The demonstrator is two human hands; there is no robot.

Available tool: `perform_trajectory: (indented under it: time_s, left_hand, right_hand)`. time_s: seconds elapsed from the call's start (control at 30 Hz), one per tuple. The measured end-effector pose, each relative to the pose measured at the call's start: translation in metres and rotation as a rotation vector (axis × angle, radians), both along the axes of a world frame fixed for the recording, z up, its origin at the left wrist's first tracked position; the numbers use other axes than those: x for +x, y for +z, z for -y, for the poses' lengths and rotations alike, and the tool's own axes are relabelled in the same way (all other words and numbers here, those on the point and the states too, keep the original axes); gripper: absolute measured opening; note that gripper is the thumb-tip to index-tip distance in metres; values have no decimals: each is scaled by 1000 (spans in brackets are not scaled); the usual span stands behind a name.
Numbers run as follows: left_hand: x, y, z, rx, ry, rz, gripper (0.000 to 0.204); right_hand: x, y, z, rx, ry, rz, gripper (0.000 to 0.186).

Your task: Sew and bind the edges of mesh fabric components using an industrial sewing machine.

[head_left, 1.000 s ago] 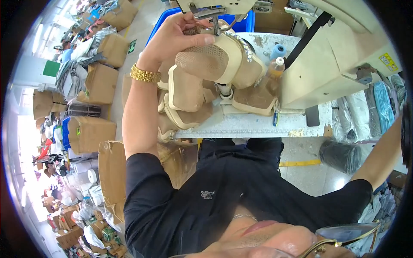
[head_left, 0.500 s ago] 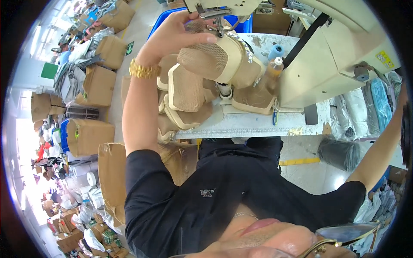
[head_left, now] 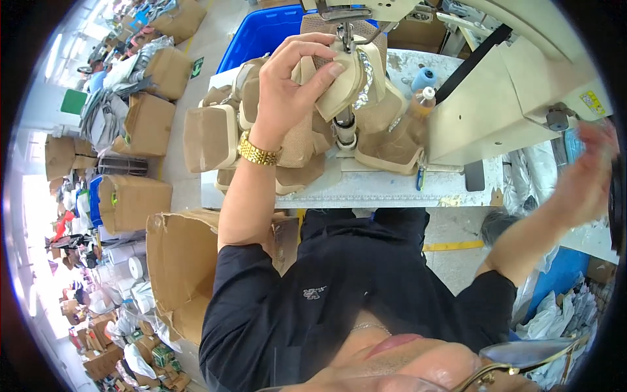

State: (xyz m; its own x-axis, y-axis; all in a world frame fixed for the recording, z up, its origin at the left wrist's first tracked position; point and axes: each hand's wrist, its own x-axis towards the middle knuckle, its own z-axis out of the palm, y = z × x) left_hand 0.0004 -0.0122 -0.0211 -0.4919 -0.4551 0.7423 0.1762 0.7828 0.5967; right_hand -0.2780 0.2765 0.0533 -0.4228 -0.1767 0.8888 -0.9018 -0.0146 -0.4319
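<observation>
My left hand (head_left: 290,78) pinches the edge of a beige shoe upper (head_left: 339,93) between thumb and fingers. The upper sits on the post of a sewing machine (head_left: 483,111), right under the needle and presser foot (head_left: 347,40). A patterned braided trim (head_left: 366,81) runs down the piece's right side. Far to the right, my right hand (head_left: 584,176) is raised beside the machine's handwheel end; motion smears its fingers. Several more beige mesh uppers (head_left: 210,140) are heaped left of the post, under and beside my left wrist.
Behind the machine stands a blue bin (head_left: 261,32). On the white table (head_left: 326,191) are a blue thread spool (head_left: 423,78), a bottle (head_left: 423,103) with a white cap and a small blue tool (head_left: 420,176). An open cardboard box (head_left: 183,268) stands at the left.
The upper under the needle has turned, its solid beige edge now facing me. My left hand has shifted right and down with it. My right hand has come into view at the right.
</observation>
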Motion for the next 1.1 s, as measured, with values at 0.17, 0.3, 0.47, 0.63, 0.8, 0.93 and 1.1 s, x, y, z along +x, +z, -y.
perform_trajectory:
  time_s: [0.17,0.3,0.47,0.63,0.8,0.93,1.1]
  left_hand:
    - [-5,2,12,97,-173,17,18]
    - [-9,7,16,201,-291,59,16]
    - [-3,12,18,166,-244,121,19]
    - [1,12,14,-11,-199,237,23]
    - [-1,12,22,21,-248,221,24]
    - [0,11,22,70,-266,230,25]
    - [0,15,24,169,-317,226,26]
  right_hand:
    - [107,-27,122,275,765,478,18]
    - [107,-39,167,474,578,480,28]
    - [136,-60,142,499,631,655,38]
    - [172,-104,148,280,872,817,19]
    - [183,-122,170,164,892,849,18]
    - [182,-119,171,227,773,757,16]
    - [184,-110,173,182,792,752,16]
